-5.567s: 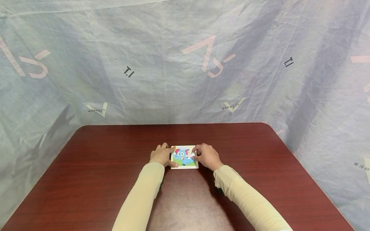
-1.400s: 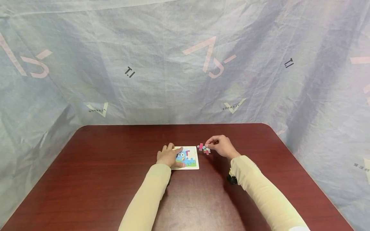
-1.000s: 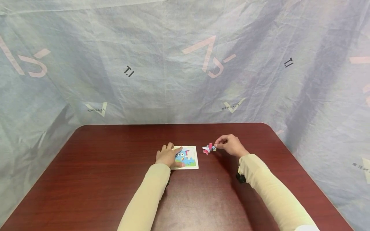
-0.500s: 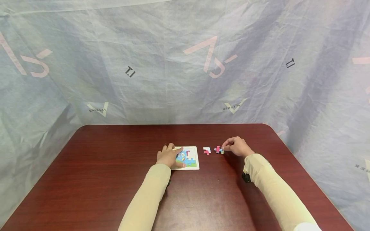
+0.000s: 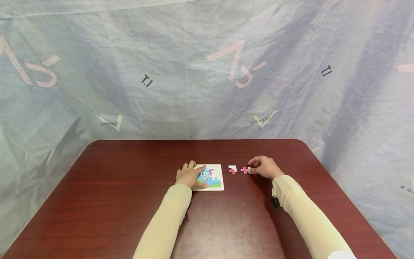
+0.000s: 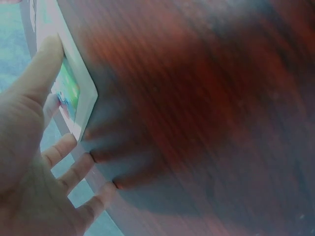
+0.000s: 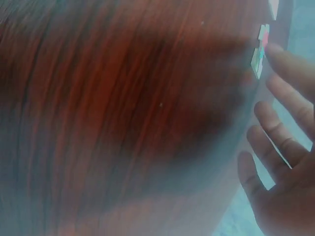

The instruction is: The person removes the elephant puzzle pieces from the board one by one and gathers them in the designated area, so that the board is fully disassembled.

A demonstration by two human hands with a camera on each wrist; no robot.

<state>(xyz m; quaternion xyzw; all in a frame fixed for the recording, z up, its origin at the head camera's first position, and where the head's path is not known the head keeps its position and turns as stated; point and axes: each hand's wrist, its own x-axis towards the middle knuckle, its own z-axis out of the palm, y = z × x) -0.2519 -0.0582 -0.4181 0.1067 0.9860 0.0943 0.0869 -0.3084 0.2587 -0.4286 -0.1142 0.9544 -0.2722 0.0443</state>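
A small jigsaw puzzle tray [image 5: 222, 181] with a white border and a blue cartoon animal lies on the table; a bare white patch shows at its upper right. My left hand [image 5: 187, 176] rests over its left side, thumb and index finger spread on it. In the left wrist view the thumb lies across the border [image 6: 84, 93] and other fingertips touch down beside a corner. To the right lies a pink-and-white puzzle piece [image 5: 232, 169]. Further right, the thumb of my right hand [image 5: 266, 168] touches another pink puzzle piece [image 5: 244, 170], its fingers loosely extended and apart from it.
The dark red wooden table [image 5: 129, 208] has rounded far corners. Behind it hangs a grey printed cloth [image 5: 181, 72], which also runs along both sides.
Two pieces have come out of the tray and been moved right, then separated from each other. The right hand's fingers have loosened from the farther piece. The left hand stays on the tray.
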